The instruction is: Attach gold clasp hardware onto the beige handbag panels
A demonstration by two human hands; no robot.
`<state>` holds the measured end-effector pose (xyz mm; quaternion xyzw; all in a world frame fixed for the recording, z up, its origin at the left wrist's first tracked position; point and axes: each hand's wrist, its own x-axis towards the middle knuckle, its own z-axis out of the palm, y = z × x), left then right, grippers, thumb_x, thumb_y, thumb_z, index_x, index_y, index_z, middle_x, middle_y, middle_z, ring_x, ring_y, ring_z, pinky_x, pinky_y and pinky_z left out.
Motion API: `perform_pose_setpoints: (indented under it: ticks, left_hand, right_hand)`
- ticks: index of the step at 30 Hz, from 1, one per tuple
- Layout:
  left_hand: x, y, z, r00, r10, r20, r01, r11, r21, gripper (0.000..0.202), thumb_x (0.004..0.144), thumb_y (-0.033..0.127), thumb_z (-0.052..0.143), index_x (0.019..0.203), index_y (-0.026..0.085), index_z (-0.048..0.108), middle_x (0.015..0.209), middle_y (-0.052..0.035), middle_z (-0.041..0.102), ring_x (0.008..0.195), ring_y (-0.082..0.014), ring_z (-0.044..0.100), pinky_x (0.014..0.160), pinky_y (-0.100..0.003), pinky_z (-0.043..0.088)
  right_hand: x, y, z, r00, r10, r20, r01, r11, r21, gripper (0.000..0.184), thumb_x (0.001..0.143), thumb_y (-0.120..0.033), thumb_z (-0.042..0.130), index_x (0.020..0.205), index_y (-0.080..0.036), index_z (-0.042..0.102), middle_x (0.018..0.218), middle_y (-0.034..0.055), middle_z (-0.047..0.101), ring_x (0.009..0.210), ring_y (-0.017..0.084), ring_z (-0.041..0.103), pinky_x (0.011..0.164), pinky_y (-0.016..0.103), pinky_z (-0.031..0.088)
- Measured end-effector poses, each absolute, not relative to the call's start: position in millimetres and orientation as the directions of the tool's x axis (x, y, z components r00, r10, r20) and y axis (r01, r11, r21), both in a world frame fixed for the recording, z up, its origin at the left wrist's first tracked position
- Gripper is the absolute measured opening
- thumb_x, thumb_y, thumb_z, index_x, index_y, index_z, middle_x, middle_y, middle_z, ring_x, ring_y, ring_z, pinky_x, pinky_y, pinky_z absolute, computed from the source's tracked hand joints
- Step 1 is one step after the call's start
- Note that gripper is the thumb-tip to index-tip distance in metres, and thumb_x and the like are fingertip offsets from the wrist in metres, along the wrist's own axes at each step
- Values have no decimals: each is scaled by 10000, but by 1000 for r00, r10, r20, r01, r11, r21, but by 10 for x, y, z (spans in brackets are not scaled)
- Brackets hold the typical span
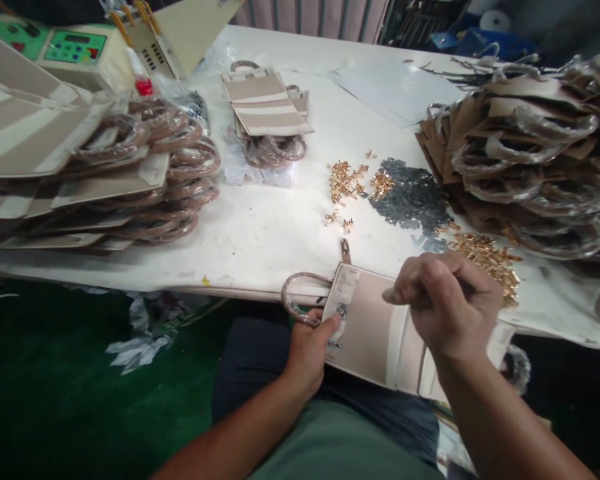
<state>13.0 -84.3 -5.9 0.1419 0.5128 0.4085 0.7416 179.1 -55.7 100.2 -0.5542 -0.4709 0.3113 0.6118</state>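
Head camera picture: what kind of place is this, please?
Probably a small bag-making workshop. Stacks of beige bag panels with wrapped handles lie on the white table, beside loose gold metal fittings. The left hand and right hand hold one bag piece.

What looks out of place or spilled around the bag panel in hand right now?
Gold fittings and grey plates lie in loose, scattered heaps on the table. Crumpled plastic wrap litters the floor. The bag panel in both hands looks undamaged.
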Motion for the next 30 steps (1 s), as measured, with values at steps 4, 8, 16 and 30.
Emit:
perform_pose_setpoints:
  ticks: [4, 8, 16, 30]
  left_hand:
    - [172, -835, -22, 130, 721, -680, -476, 647, 595, 373, 620, 377, 942, 812, 142, 725, 720, -54, 751, 636, -177, 668, 638, -287, 519]
    - [184, -819, 13, 105, 710, -697, -495, 645, 582, 355, 602, 353, 941, 790, 145, 723, 677, -26, 716, 607, -151, 631, 625, -270, 498]
    - [189, -795, 28, 107, 709, -698, -454, 659, 600, 365, 625, 376, 933, 817, 145, 726, 725, -34, 730, 644, -152, 634, 643, -263, 494]
    - [171, -779, 44, 145, 713, -686, -495, 652, 574, 350, 615, 365, 903, 833, 125, 773, 733, -27, 718, 648, -136, 604, 637, -252, 465]
  right_hand:
    - [1534, -519, 783, 406, 904, 133, -213, 235, -948, 434, 961, -448, 678, 643, -256, 454, 517, -59, 423, 439, 132, 439, 447, 271, 398]
    - [1495, -461, 588, 460, 885, 66, -288, 220, -932, 452, 964, -446, 634, 637, -250, 392, 522, -73, 355, 426, 119, 406, 443, 261, 388]
    - [1436, -586, 441, 258, 897, 358, -116, 397, -911, 320, 968, -276, 697, 677, -219, 577, 562, -36, 518, 492, 139, 516, 509, 301, 450]
    - [1590, -437, 427, 538, 842, -51, -462, 244, -853, 364, 886, -326, 609, 611, -232, 389, 486, -85, 329, 374, 99, 290, 356, 235, 303]
